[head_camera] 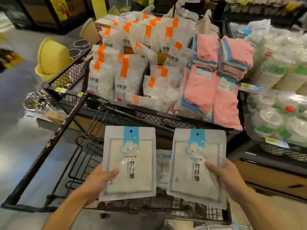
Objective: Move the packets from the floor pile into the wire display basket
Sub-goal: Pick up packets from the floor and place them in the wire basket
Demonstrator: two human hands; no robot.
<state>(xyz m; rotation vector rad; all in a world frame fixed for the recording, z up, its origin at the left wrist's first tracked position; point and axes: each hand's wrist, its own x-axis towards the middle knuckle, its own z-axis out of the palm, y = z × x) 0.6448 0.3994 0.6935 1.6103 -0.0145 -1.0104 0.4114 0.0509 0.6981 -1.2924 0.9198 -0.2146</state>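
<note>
White, blue-tabbed packets, two in all, upright side by side above the black wire basket [116, 110]: left packet [129, 163] pinched at its lower left edge by the left hand [99, 180], right packet [197, 165] likewise gripped at its lower right edge by the right hand [224, 176].

Pink towels [206, 90] stacked beside orange-striped bags [124, 72] — yellow bowls [51, 58] far left.

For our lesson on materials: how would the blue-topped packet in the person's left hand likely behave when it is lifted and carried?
The left packet probably stays fairly flat: it stands upright though the left hand grips only its lower edge. It seems light, since one thumb and fingers carry it. Its glossy plastic film may be slippery, so it could slide from a loose pinch.
</note>
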